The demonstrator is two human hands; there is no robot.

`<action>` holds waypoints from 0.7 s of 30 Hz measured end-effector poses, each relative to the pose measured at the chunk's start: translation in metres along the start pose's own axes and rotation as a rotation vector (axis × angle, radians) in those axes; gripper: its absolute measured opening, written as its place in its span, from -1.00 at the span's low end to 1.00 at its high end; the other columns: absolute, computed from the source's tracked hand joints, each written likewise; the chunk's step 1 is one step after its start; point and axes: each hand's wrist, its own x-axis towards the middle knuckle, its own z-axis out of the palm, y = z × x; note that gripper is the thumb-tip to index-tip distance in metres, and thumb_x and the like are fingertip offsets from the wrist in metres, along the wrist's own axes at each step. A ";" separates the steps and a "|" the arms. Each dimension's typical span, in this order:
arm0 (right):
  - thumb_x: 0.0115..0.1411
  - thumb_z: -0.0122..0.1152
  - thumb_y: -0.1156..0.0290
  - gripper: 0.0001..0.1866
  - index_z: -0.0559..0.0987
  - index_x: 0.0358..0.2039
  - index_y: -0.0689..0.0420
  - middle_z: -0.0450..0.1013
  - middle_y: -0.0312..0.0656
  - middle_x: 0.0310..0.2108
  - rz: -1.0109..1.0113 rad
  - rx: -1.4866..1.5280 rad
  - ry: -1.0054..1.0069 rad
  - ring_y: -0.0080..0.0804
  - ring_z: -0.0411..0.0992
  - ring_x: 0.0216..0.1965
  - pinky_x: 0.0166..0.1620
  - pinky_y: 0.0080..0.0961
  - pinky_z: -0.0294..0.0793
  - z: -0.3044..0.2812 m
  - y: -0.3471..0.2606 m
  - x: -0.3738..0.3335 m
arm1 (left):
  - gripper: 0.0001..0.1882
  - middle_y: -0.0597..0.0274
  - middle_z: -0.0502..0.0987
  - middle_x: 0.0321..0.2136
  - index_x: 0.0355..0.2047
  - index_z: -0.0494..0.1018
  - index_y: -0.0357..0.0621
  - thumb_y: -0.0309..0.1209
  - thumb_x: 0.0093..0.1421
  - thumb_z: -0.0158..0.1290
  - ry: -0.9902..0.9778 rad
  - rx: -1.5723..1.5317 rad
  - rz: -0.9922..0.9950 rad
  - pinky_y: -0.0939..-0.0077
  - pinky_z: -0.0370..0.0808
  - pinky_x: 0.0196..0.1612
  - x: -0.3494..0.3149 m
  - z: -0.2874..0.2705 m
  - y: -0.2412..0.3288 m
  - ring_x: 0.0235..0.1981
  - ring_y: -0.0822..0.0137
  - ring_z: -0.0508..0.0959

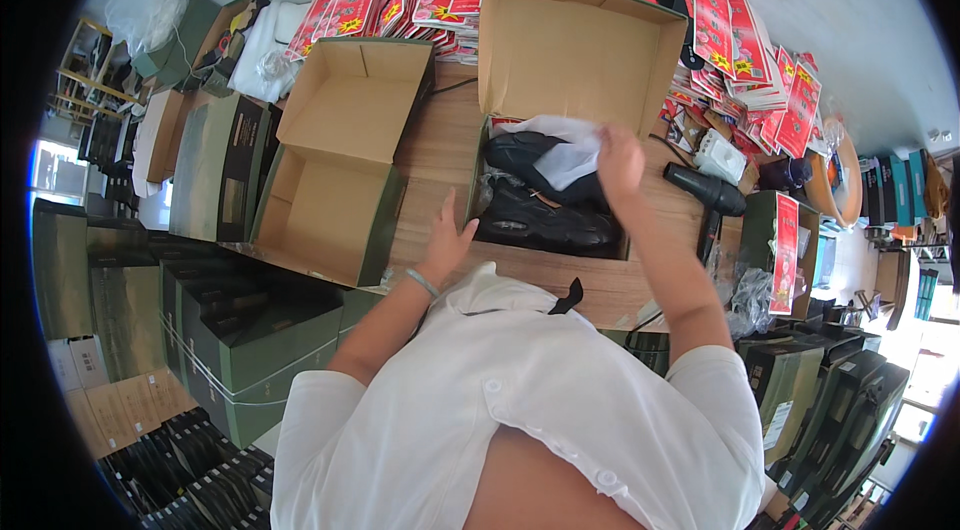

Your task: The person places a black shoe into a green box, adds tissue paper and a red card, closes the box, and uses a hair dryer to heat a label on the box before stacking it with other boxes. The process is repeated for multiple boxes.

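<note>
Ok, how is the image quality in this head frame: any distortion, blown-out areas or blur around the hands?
Head view: strong fisheye bending, with a black rim at the corners; the wooden table edge curves. Windows at far left and lower right are blown out. Light is otherwise even, shadows soft. The right hand on the white tissue paper looks slightly motion-blurred; the left hand by the open shoebox is sharper.

You've got glossy black shoes (545, 215) w/ thin white tissue paper (568, 158) in matt cardboard box (578, 50), on smooth wood-grain table (440, 145).
</note>
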 end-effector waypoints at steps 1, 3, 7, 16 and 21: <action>0.17 0.11 0.45 -0.94 0.51 -0.42 0.11 0.48 -0.07 -0.43 -0.029 -0.027 0.091 0.00 0.47 -0.31 -0.27 -0.09 0.45 -0.007 0.009 0.020 | -0.47 -0.33 0.54 -0.28 0.22 0.19 -0.14 -0.23 0.30 -0.01 -0.055 -0.074 -0.056 -0.06 0.45 -0.15 0.005 0.005 -0.005 -0.24 -0.27 0.54; 0.15 0.14 0.46 -0.94 0.49 -0.44 0.14 0.48 -0.08 -0.43 -0.088 -0.048 0.107 0.00 0.47 -0.31 -0.29 -0.09 0.45 -0.037 -0.005 0.065 | -0.53 -0.33 0.54 -0.26 0.18 0.20 -0.18 -0.24 0.34 -0.07 -0.252 0.115 -0.180 -0.04 0.49 -0.16 0.013 0.014 -0.015 -0.22 -0.15 0.59; 0.11 0.13 0.57 -0.97 0.50 -0.43 0.15 0.49 -0.09 -0.42 -0.266 0.038 0.233 -0.04 0.48 -0.32 -0.29 -0.20 0.48 -0.077 -0.045 0.123 | -0.62 -0.28 0.57 -0.47 0.11 0.23 -0.22 -0.27 0.38 -0.15 -0.267 0.089 -0.219 0.05 0.56 -0.36 0.017 0.046 -0.049 -0.49 -0.07 0.63; 0.06 0.04 0.79 -0.73 0.59 -0.29 0.19 0.50 -0.19 -0.42 -0.447 0.259 0.792 -0.40 0.50 -0.39 -0.25 -0.53 0.49 -0.197 -0.130 0.210 | -0.60 -0.16 0.59 -0.35 0.03 0.36 -0.23 -0.17 0.37 -0.11 -0.279 0.106 -0.004 0.10 0.52 -0.24 0.029 -0.015 -0.006 -0.31 -0.04 0.62; 0.31 0.14 0.49 -0.88 0.62 -0.23 0.21 0.51 -0.34 -0.40 -0.458 0.460 0.641 -0.71 0.37 -0.36 -0.23 -0.77 0.37 -0.244 -0.178 0.201 | -0.56 -0.22 0.54 -0.14 -0.05 0.46 -0.17 -0.07 0.28 -0.05 0.283 0.473 -0.082 0.02 0.43 -0.04 0.013 -0.146 -0.010 -0.05 -0.17 0.51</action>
